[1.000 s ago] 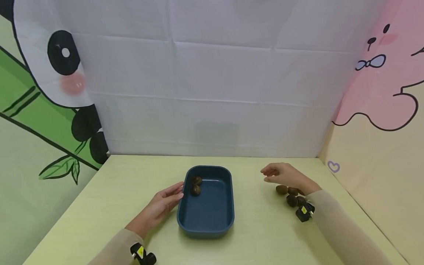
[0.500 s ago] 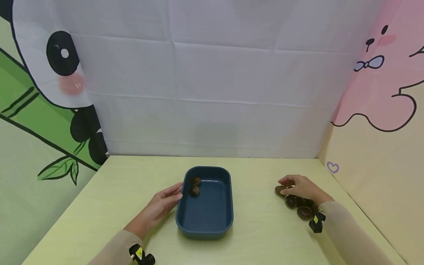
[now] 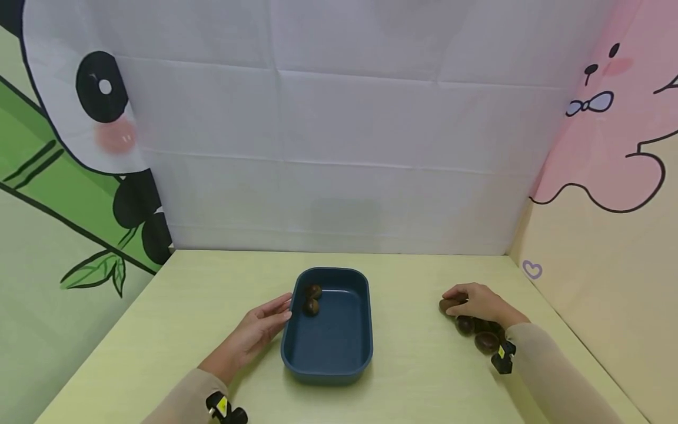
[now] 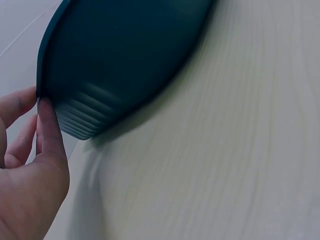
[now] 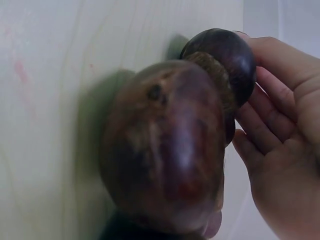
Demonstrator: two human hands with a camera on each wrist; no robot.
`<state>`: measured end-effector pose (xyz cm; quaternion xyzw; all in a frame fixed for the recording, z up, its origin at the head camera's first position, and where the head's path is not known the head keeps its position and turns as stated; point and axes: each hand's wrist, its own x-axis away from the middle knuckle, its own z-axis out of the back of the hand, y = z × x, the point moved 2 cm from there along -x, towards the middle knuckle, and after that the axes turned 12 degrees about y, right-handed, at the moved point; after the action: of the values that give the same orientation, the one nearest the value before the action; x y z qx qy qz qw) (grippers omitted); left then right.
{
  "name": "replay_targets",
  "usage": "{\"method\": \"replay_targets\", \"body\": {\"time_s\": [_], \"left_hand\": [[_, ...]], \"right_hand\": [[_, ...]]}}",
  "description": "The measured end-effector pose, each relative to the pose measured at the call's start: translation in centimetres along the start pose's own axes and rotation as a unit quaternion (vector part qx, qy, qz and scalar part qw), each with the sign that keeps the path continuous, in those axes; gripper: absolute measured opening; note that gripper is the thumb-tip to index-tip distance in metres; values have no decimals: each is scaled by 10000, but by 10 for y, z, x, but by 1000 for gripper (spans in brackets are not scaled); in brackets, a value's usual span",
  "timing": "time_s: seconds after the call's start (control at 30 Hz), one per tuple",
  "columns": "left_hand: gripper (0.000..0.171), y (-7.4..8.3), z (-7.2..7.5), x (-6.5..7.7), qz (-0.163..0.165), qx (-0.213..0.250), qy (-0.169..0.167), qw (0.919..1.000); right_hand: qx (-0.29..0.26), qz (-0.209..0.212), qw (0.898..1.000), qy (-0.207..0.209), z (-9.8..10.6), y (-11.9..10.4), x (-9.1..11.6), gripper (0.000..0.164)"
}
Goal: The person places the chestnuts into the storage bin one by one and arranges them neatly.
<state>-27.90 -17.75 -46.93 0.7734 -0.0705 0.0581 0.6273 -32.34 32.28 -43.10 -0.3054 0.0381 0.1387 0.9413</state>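
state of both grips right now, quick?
Left grip: open, touching the tray.
Right grip: closed, pinching a nut.

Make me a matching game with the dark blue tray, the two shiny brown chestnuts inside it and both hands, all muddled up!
Column one
1. dark blue rectangular tray
2. two shiny brown chestnuts
3. left hand
4. right hand

Column two
A. fingers around a brown chestnut outside the tray
B. on the pale yellow table, between the hands
C. fingers at the tray's left edge
D. inside the tray, near its left wall

Right pairs: 1-B, 2-D, 3-C, 4-A
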Motion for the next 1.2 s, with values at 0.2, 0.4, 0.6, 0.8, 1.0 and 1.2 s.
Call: {"method": "replay_targets", "body": {"time_s": [0.2, 0.4, 0.6, 0.8, 1.0, 1.2], "left_hand": [[64, 2, 0, 1, -14, 25, -41, 10000], [64, 3, -1, 2, -51, -8, -82, 10000], [63, 3, -1, 3, -35, -77, -94, 9999], [63, 2, -1, 2, -67, -119, -112, 9998], [63, 1, -1, 2, -64, -42, -120, 9999], [63, 2, -1, 2, -75, -12, -136, 9999]], "right_hand": [[-50, 11, 10000, -48, 1, -1, -4, 38], [-107, 232, 9997, 32, 6, -6, -11, 40], [-162, 408, 9990, -5, 11, -23, -18, 41], [-384, 513, 9979, -111, 11, -45, -25, 41], [-491, 558, 9968, -302, 7, -69, -35, 41], [-628, 843, 9930, -533, 1, -102, -47, 38]]}}
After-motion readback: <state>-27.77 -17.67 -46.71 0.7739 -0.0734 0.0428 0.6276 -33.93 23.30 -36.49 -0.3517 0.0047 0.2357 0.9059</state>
